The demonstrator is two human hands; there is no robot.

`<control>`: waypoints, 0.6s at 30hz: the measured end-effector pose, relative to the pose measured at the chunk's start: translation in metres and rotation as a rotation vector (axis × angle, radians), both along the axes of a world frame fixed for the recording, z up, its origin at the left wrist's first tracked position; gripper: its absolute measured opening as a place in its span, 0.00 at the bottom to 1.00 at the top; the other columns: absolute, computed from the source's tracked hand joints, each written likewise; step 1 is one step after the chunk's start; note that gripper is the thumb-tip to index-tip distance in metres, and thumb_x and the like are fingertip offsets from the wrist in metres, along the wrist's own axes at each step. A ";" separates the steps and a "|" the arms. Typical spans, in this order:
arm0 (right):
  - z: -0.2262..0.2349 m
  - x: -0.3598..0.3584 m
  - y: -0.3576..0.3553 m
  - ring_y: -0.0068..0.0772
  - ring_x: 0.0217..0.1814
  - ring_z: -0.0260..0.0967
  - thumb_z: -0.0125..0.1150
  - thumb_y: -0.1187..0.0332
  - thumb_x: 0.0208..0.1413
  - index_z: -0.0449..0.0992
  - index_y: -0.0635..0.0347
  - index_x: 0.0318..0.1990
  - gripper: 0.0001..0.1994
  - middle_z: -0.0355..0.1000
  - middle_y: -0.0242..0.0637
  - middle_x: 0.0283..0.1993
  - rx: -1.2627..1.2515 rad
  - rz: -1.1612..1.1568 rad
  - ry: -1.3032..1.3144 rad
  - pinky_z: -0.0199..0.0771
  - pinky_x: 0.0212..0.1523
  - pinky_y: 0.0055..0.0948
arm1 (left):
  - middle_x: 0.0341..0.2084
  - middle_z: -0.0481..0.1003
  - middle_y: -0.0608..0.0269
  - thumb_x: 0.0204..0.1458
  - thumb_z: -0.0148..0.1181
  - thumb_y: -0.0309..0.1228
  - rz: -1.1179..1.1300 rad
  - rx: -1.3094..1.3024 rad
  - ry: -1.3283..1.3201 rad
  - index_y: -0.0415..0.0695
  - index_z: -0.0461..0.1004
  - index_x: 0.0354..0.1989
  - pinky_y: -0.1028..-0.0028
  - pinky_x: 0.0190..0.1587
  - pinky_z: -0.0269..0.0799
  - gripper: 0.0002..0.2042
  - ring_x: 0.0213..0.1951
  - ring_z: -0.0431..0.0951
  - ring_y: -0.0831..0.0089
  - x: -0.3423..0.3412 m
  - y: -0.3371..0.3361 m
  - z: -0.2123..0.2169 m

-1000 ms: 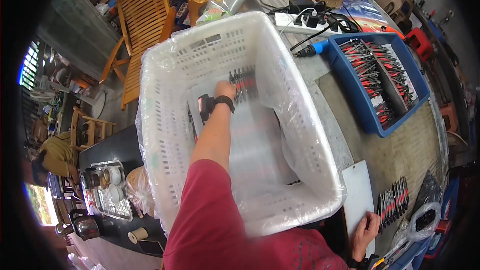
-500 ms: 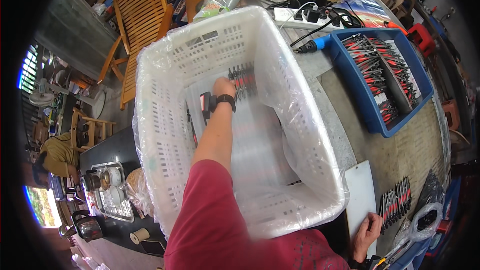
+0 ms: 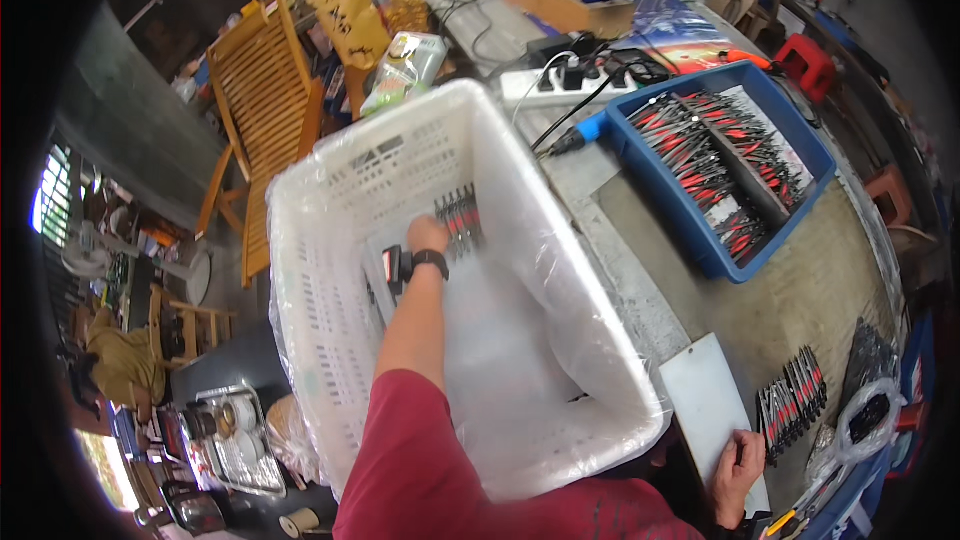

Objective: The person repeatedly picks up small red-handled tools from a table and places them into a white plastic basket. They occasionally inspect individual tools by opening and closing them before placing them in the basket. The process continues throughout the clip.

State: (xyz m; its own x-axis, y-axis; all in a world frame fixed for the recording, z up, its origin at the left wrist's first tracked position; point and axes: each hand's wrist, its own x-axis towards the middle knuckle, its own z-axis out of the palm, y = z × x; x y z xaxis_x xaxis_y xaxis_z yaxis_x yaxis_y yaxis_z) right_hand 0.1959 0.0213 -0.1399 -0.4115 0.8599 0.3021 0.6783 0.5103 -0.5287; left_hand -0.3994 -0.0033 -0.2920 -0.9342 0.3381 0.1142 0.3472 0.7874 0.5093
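A white slotted plastic basket (image 3: 330,155) with a clear plastic liner stands in front of me. My left hand (image 3: 428,236) is down inside it, at the left end of a row of slim black-and-red pen-like pieces (image 3: 460,220). Its fingers curl downward, and whatever they grip is hidden beneath the hand. A watch (image 3: 430,260) and a dark strapped device (image 3: 393,265) sit at that wrist. My right hand (image 3: 738,468) rests on a white board (image 3: 705,390), fingers loosely curled and thumb apart, holding nothing visible. Beside it lies another row of such pieces (image 3: 792,402).
A divided blue bin (image 3: 725,265) full of the black-and-red pieces stands on the bench at right. Nearby are a blue-and-black power tool (image 3: 575,137) and a white power strip (image 3: 535,88) with cables. A wooden chair (image 3: 262,80) is beyond the basket; a metal tray (image 3: 245,475) holds cups.
The view has shifted, so basket and bin sit lower and farther left in the picture. My left hand stays by the row in the basket; my right stays on the board.
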 end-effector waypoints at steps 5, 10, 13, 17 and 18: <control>0.007 -0.003 -0.002 0.46 0.30 0.61 0.50 0.81 0.45 0.68 0.67 0.31 0.05 0.62 0.45 0.28 0.001 -0.027 0.029 0.62 0.32 0.35 | 0.25 0.75 0.46 0.34 0.59 0.31 0.058 0.029 0.062 0.40 0.77 0.23 0.62 0.39 0.70 0.08 0.33 0.75 0.50 -0.002 0.003 -0.005; 0.012 -0.007 0.000 0.48 0.28 0.61 0.51 0.80 0.44 0.69 0.67 0.30 0.04 0.63 0.47 0.27 0.021 -0.017 0.064 0.62 0.30 0.37 | 0.19 0.75 0.47 0.37 0.54 0.31 -0.081 0.009 -0.034 0.38 0.77 0.20 0.63 0.32 0.72 0.09 0.27 0.77 0.54 -0.011 0.000 0.017; 0.008 -0.003 0.001 0.49 0.28 0.63 0.52 0.80 0.41 0.71 0.65 0.31 0.07 0.65 0.46 0.27 0.039 -0.031 0.050 0.63 0.30 0.39 | 0.15 0.74 0.48 0.37 0.52 0.32 -0.190 -0.030 -0.290 0.38 0.77 0.18 0.65 0.25 0.71 0.11 0.20 0.77 0.61 -0.010 0.003 0.050; -0.002 0.005 0.001 0.48 0.32 0.65 0.55 0.78 0.40 0.72 0.62 0.34 0.10 0.67 0.43 0.31 0.094 -0.022 0.049 0.66 0.31 0.38 | 0.15 0.70 0.68 0.43 0.54 0.34 -0.251 0.181 -0.519 0.43 0.75 0.26 0.80 0.13 0.58 0.08 0.14 0.67 0.80 0.011 0.010 0.114; -0.005 0.007 0.000 0.46 0.34 0.66 0.55 0.78 0.40 0.72 0.61 0.34 0.10 0.68 0.42 0.31 0.093 -0.032 0.063 0.66 0.32 0.38 | 0.17 0.70 0.69 0.44 0.54 0.34 -0.276 0.199 -0.557 0.44 0.74 0.30 0.82 0.14 0.58 0.09 0.15 0.66 0.83 0.020 0.010 0.132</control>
